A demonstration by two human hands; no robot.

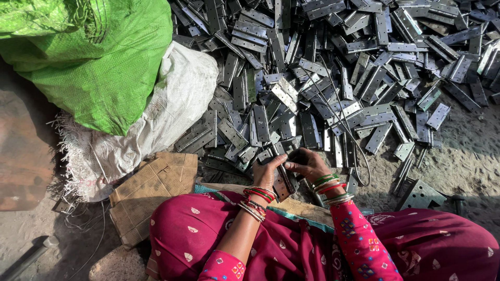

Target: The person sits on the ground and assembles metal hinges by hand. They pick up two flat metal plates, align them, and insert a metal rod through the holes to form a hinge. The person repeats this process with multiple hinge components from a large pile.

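Hinge [284,179]: a flat grey metal butt hinge held between both hands, just above the lap. Its long axis runs tilted, from upper left near the fingertips down to the lower right toward the wrists. The fingers [274,162] of the left hand [266,174] are curled around the hinge's left edge, grasping it from that side. The right hand [308,164] closes on the upper end, its fingers bent over the top and pinching there; whether a second small part sits under them cannot be told, since shadow covers that spot. Both hands touch the hinge, so neither is clearly the nearer one.

Both wrists carry stacked bangles [328,184], red, green and silver. The forearms come out of magenta patterned sleeves [359,239], and the same cloth spreads over the knees.

Just beyond the hands, on the dirt floor [469,151], lies a wide pile of hinges [333,67] of the same kind, with a loop of thin wire [349,130] across it. To the left lie flattened cardboard [151,192], a white woven sack [172,109] and a green sack [99,57] on top of it.
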